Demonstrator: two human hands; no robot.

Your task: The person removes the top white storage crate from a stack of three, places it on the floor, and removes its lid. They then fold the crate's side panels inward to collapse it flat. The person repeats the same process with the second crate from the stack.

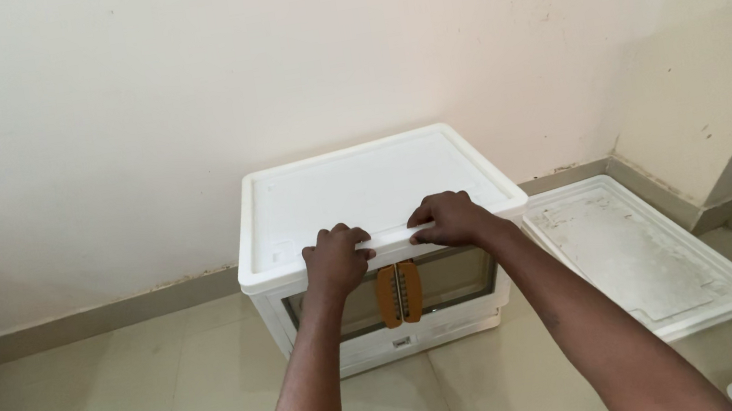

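Gripping: you have both hands on the front edge of a white lid, so the step in hand looks like seating or lifting that lid.
Wall (176, 98): plain cream, running behind everything, with a skirting strip at its foot.
Floor (125, 406): glossy pale tiles; the box stands on it, close to the wall.
Storage box (447, 324): white plastic, clear front doors, sitting square under the lid.
Lid (363, 186): lying flat on top of the box, its front lip under your fingers.
Spare panel (644, 256): a second white lid-like panel, lying flat just right of the box.
Left hand (336, 260): fingers curled over the lip, clamped on it.
Right hand (450, 219): likewise wrapped over the lip, just beside the left.
Door handles (399, 293): two brown grips, side by side, below your hands.
Next move: I judge it calls for even force from both hands so the lid does not tilt.
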